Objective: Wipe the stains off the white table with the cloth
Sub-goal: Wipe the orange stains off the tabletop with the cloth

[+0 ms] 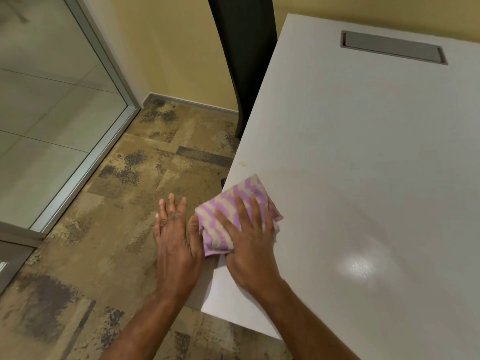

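- Head view looks down on the near left corner of the white table, where the cloth, striped in purple and cream, lies bunched right at the table's left edge.
- The right hand rests flat on top of the cloth, its fingers straight and spread, pressing the fabric down onto the surface rather than curling round it.
- The left hand is just beside the table's edge, over the floor, palm down with the fingers extended and slightly apart; it holds nothing.
- The left thumb sits right against the cloth's left side; whether it actually touches cannot be told.
- A small brownish stain shows on the table close to the left edge, just beyond the cloth and apart from it.
- A bright patch of glare lies on the tabletop to the right of the right hand.
- A grey recessed hatch is set into the far part of the table.
- A dark chair back stands against the table's far left edge, in front of a yellow wall.
- A glass partition with a metal frame runs along the left side, and the floor is mottled brown with dark patches.
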`<action>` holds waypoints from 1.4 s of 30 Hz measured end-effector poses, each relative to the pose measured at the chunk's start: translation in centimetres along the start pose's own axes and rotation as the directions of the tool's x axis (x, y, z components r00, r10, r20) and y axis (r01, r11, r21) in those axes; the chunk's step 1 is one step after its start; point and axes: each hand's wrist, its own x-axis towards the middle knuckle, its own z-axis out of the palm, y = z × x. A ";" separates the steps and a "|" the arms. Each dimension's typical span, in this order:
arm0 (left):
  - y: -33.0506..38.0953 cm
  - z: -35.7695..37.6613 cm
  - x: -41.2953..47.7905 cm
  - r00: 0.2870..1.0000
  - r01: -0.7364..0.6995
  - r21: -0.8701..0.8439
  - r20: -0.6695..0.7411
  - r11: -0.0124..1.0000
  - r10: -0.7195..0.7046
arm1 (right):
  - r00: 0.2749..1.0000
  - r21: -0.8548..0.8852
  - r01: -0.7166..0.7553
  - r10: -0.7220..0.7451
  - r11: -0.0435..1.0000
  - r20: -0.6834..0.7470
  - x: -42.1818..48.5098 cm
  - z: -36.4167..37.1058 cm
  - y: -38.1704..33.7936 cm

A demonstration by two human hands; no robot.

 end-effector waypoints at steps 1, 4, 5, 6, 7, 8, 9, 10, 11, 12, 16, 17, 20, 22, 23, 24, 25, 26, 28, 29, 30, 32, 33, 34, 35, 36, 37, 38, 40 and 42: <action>0.0 0.0 0.1 1.000 0.007 0.005 0.000 1.000 -0.007 | 1.000 -0.013 -0.010 0.010 1.000 0.006 -1.3 0.1 0.2; 0.0 0.1 0.0 0.999 0.028 0.018 0.016 0.999 -0.029 | 1.000 -0.090 -0.012 0.014 0.996 0.022 -4.8 -0.1 1.4; -0.1 0.3 0.0 0.999 0.030 0.017 0.024 0.999 -0.030 | 1.000 -0.102 -0.013 0.013 0.995 0.004 -5.7 -0.5 1.9; -0.2 0.5 -0.1 0.999 0.029 0.018 0.032 0.999 -0.030 | 1.000 -0.100 -0.023 0.021 0.995 -0.023 -6.4 -0.9 2.4; -0.2 0.7 -0.1 0.999 0.028 0.022 0.039 0.999 -0.029 | 0.998 -0.089 -0.048 0.044 0.995 -0.048 -6.9 -1.4 3.0; -0.2 0.9 0.0 0.999 0.024 0.025 0.047 0.999 -0.025 | 0.994 -0.078 -0.090 0.085 0.993 -0.071 -7.1 -1.9 3.5; -0.2 1.1 0.0 0.998 0.018 0.024 0.056 1.000 -0.020 | 0.987 -0.069 -0.142 0.136 0.987 -0.087 -7.0 -2.4 3.9; -0.2 1.2 0.2 0.998 0.012 0.020 0.068 1.000 -0.014 | 0.976 -0.065 -0.200 0.193 0.978 -0.098 -6.5 -2.9 4.3; -0.1 1.3 0.4 0.997 0.007 0.016 0.082 1.000 -0.008 | 0.963 -0.059 -0.258 0.251 0.964 -0.096 -5.7 -3.1 4.7; -0.1 1.4 0.6 0.995 0.002 0.014 0.097 1.000 -0.003 | 0.948 -0.046 -0.312 0.307 0.949 -0.089 -4.6 -3.4 4.9; -0.3 1.9 1.5 0.990 -0.041 0.030 0.133 0.999 0.037 | 0.911 -0.052 -0.405 0.399 0.913 -0.102 1.0 -3.4 5.4; -0.2 2.1 1.8 0.989 -0.051 0.030 0.144 0.998 0.046 | 0.912 -0.080 -0.407 0.399 0.910 -0.096 2.3 -3.2 5.5; 0.2 2.8 3.0 0.981 -0.102 0.031 0.168 0.994 0.095 | 0.923 -0.146 -0.385 0.379 0.911 -0.071 5.1 -2.4 5.8; 0.5 3.2 4.0 0.975 -0.148 0.050 0.174 0.988 0.137 | 0.928 -0.175 -0.372 0.365 0.912 -0.070 6.5 -1.9 5.9; 0.6 3.4 4.5 0.970 -0.176 0.067 0.179 0.982 0.162 | 0.930 -0.185 -0.367 0.361 0.912 -0.066 7.2 -1.8 5.8; 0.7 3.6 5.0 0.965 -0.204 0.084 0.184 0.975 0.186 | 0.932 -0.192 -0.363 0.356 0.912 -0.069 7.9 -1.8 5.6; 0.7 3.8 5.5 0.960 -0.229 0.101 0.187 0.968 0.207 | 0.933 -0.199 -0.359 0.354 0.912 -0.061 8.6 -1.7 5.4; 0.8 4.0 5.9 0.956 -0.246 0.115 0.189 0.962 0.222 | 0.934 -0.209 -0.355 0.356 0.911 -0.035 9.3 -1.6 5.2; 0.9 4.3 6.5 0.954 -0.259 0.131 0.193 0.957 0.232 | 0.934 -0.223 -0.346 0.358 0.911 0.011 10.7 -1.4 4.8; 1.0 4.4 6.7 0.954 -0.259 0.135 0.193 0.956 0.231 | 0.937 -0.227 -0.338 0.350 0.913 0.012 11.4 -1.4 4.7; 1.1 4.6 6.9 0.954 -0.259 0.134 0.192 0.957 0.231 | 0.942 -0.219 -0.324 0.335 0.920 0.015 12.1 -1.4 4.5; 1.2 4.8 7.0 0.956 -0.253 0.121 0.186 0.960 0.229 | 0.950 -0.184 -0.292 0.307 0.938 0.058 13.2 -1.5 4.1; 1.3 4.9 7.1 0.959 -0.241 0.109 0.181 0.964 0.219 | 0.954 -0.173 -0.275 0.290 0.946 0.071 13.5 -1.5 4.0; 1.4 4.8 7.1 0.965 -0.217 0.087 0.172 0.972 0.200 | 0.960 -0.176 -0.258 0.272 0.950 0.061 13.5 -1.4 4.0; 1.4 4.7 7.1 0.972 -0.185 0.053 0.157 0.981 0.174 | 0.967 -0.183 -0.240 0.252 0.953 0.042 13.2 -1.1 4.2; 1.5 4.4 7.2 0.980 -0.147 0.010 0.134 0.989 0.145 | 0.975 -0.192 -0.212 0.220 0.958 0.022 12.6 -1.0 4.5; 1.6 4.1 7.1 0.987 -0.112 -0.037 0.108 0.993 0.115 | 0.983 -0.192 -0.173 0.181 0.966 0.023 11.8 -0.9 4.7; 1.7 3.8 7.1 0.992 -0.087 -0.073 0.081 0.993 0.093 | 0.989 -0.197 -0.135 0.145 0.971 0.035 10.8 -0.9 4.8; 1.7 3.2 7.1 0.996 -0.072 -0.090 0.051 0.993 0.077 | 0.995 -0.216 -0.085 0.094 0.973 0.032 8.4 -0.7 4.9; 1.8 3.1 7.1 0.995 -0.065 -0.073 0.069 0.995 0.070 | 0.998 -0.244 -0.062 0.061 0.968 -0.011 5.9 -0.5 4.9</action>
